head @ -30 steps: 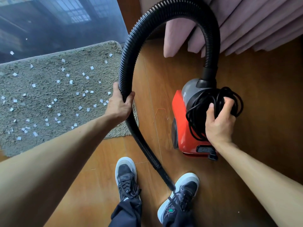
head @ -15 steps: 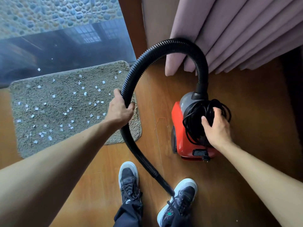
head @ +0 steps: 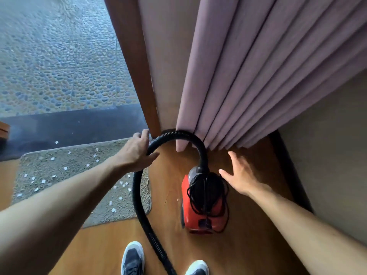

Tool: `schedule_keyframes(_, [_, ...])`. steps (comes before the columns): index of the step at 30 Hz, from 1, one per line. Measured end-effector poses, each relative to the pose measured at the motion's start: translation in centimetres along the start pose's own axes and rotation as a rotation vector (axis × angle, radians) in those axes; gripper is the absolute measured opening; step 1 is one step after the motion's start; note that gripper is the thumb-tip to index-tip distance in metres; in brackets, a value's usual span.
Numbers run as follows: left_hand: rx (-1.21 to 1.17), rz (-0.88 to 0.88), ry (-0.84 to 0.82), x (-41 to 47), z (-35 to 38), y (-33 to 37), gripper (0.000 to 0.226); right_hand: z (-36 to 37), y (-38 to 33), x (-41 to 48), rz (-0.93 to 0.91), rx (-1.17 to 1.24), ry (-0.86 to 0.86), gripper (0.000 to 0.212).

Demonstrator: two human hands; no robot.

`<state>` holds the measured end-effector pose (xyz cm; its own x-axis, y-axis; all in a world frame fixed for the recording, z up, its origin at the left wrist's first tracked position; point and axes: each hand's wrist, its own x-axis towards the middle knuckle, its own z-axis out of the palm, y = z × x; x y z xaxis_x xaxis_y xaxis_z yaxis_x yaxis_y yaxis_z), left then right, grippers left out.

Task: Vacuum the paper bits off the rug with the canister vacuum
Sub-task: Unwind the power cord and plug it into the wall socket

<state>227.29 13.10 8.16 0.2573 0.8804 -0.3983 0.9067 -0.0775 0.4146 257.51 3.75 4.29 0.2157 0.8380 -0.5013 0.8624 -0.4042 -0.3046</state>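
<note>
The red canister vacuum (head: pixel 190 219) stands on the wooden floor with its black cord (head: pixel 206 191) coiled on top. Its black ribbed hose (head: pixel 137 195) arches from the canister up to the left and down toward my feet. My left hand (head: pixel 135 153) is at the top of the arch; the hose runs between thumb and nearly straight fingers, loosely touched. My right hand (head: pixel 242 179) hovers with spread fingers just right of the canister, off the cord. The grey shaggy rug (head: pixel 65 179) lies to the left, strewn with several white paper bits (head: pixel 113 210).
Pink curtains (head: pixel 248 76) hang right behind the vacuum, next to a wooden door frame (head: pixel 135 66). A glass pane (head: pixel 59 56) with pebbled ground beyond lies past the rug. A beige wall (head: pixel 327 155) closes the right side. My shoes (head: pixel 133 257) are at the bottom.
My right hand has let go of the cord bundle and lifted away to the right. My left hand's grip on the hose has loosened as it moved up. The view has tilted upward.
</note>
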Motion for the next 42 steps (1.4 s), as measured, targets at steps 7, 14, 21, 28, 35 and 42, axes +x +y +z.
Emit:
schedule_keyframes(7, [0.22,0.181,0.08,-2.4,-14.2,10.5,0.066,-16.5,-3.7,-3.8,-0.127,-0.195,0.201,0.084])
schedule_keyframes(14, [0.35,0.302,0.136,-7.6,-26.0,21.6,0.07,-32.8,-5.8,-12.1,-0.169,-0.223,0.315,0.087])
schedule_keyframes(21, [0.36,0.406,0.189,-13.2,-34.0,31.4,0.074,-46.1,-4.9,-21.3,-0.167,-0.307,0.399,0.09])
schedule_keyframes(28, [0.403,0.509,0.262,-17.0,-40.0,39.7,0.08,-54.5,-3.5,-28.4,-0.135,-0.314,0.484,0.094])
schedule_keyframes(35, [0.441,0.579,0.245,-19.1,-40.8,45.7,0.081,-57.4,-1.6,-33.0,-0.12,-0.275,0.54,0.093])
schedule_keyframes(42, [0.492,0.62,0.228,-19.7,-40.4,49.3,0.086,-58.4,0.3,-35.8,-0.03,-0.281,0.596,0.09])
